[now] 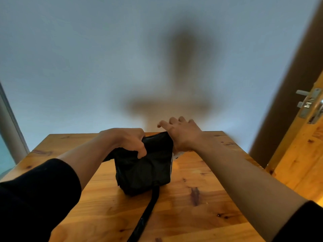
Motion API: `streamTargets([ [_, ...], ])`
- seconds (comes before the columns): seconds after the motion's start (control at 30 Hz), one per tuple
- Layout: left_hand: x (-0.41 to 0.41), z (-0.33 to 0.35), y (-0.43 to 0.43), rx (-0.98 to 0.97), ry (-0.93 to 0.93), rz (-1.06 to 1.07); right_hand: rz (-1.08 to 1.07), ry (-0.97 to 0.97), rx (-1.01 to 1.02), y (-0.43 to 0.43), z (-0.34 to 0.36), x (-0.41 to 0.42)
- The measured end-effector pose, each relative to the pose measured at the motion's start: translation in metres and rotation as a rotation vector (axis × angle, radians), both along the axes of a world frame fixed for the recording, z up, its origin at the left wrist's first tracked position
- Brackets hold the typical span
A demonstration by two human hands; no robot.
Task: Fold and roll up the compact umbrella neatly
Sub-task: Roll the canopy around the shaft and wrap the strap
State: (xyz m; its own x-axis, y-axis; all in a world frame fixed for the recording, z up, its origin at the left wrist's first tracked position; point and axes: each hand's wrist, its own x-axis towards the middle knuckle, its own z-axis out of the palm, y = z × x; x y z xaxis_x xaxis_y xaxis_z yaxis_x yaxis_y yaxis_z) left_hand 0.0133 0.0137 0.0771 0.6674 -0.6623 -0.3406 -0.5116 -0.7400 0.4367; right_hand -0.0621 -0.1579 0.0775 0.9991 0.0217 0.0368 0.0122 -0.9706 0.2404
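**Black umbrella bunched up mid-table, one hand gripping, one hand flat**

While both arms reach in from the bottom corners of the frame, the black sleeves [35,198] sit pushed up past the forearms, so most of each arm is bare. Between them, running from the bottom centre up toward the middle, there's a thin black strap [148,210] lying on the wooden table [201,215] and leading into the bundle.

Dead centre of the frame is the umbrella [145,172] itself, a dark crumpled block of fabric resting on the tabletop, well away from the table's edges. Folds are hard to make out since it's all black. A bit of white peeks out at its right side, too small to say what it is.

Left hand [129,140] is clamped on the upper left part of the fabric, fingers curled over the top and thumb pinching in from the front. Right hand [181,135] is at the upper right corner of the bundle, palm pressing against the fabric with the fingers spread out and lifted, not closed around anything.

Past the table's far edge, a pale wall [87,58] fills the upper frame with a soft shadow [180,75] on it. At the right edge stands a wooden door [300,163] with a metal handle [311,105].
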Motion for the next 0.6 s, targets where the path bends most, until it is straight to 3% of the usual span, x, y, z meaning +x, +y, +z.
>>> streamTargets([
  [0.13, 0.004, 0.002, 0.002, -0.026, -0.056, 0.012, 0.130, -0.082, -0.116, 0.010, -0.004, -0.002],
  [0.47, -0.001, -0.001, -0.006, -0.068, -0.145, -0.051, 0.037, -0.007, 0.044, 0.006, -0.004, 0.001],
  [0.6, 0.005, 0.001, -0.006, -0.088, -0.149, 0.021, 0.118, -0.208, -0.162, 0.008, -0.013, -0.002],
])
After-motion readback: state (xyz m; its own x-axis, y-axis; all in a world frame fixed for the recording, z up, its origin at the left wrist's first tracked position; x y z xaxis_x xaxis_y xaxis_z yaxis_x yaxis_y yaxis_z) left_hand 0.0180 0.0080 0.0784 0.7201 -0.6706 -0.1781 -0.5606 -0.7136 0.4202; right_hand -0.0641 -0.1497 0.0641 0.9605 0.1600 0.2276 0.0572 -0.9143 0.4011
